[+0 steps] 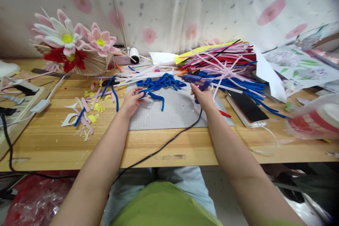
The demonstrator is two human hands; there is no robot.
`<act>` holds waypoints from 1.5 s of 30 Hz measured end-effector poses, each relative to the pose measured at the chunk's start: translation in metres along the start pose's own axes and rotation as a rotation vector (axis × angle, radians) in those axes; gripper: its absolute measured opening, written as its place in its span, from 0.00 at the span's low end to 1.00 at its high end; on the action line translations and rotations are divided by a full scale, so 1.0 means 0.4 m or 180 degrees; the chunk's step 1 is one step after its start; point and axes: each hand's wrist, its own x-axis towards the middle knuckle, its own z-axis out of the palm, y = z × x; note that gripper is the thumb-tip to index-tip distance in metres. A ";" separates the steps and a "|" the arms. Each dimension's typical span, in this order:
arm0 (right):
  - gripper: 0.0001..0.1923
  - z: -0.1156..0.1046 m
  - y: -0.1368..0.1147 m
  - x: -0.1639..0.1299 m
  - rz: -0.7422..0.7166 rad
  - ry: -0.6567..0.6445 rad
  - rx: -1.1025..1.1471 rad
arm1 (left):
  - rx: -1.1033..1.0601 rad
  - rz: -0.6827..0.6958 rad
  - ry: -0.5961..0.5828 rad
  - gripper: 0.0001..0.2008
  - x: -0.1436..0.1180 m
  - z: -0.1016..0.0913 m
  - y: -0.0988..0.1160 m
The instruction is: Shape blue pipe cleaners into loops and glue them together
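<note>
My left hand (133,101) is closed on a bent blue pipe cleaner (156,96), whose free end hangs down to the right over the grey cutting mat (169,120). My right hand (202,96) is wrapped round the handle of a blue glue gun (196,79), its nozzle pointing left. A black cord (169,141) runs from the gun across the mat and over the table's front edge. Between and beyond my hands lies a cluster of looped blue pipe cleaners (162,82). A red-handled tool (224,113) lies partly hidden beside my right wrist.
Pipe cleaner flowers (67,39) in a woven holder stand back left. Yellow and pink scraps (92,107) litter the left side. Bundled pipe cleaners (225,56) lie back right, near a phone (247,106) on a white power bank. A plastic cup (315,116) is far right, a power strip (22,116) far left.
</note>
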 end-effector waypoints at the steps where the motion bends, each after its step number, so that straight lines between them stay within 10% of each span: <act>1: 0.21 -0.016 0.014 0.016 -0.0022 0.0180 0.0005 | -0.0014 0.0012 0.0017 0.12 0.001 -0.003 0.001; 31: 0.28 -0.127 -0.048 -0.020 0.0149 -0.0183 -0.3207 | -0.0268 0.0131 0.0323 0.13 0.007 -0.037 0.015; 36: 0.17 -0.035 -0.110 -0.059 -0.0385 -0.1124 -0.2656 | -0.0347 0.0127 0.0386 0.15 0.011 -0.039 0.015; 45: 0.14 0.215 -0.089 -0.065 -0.1449 -0.1619 -0.2182 | -0.0185 0.0171 0.0236 0.17 0.006 -0.034 0.010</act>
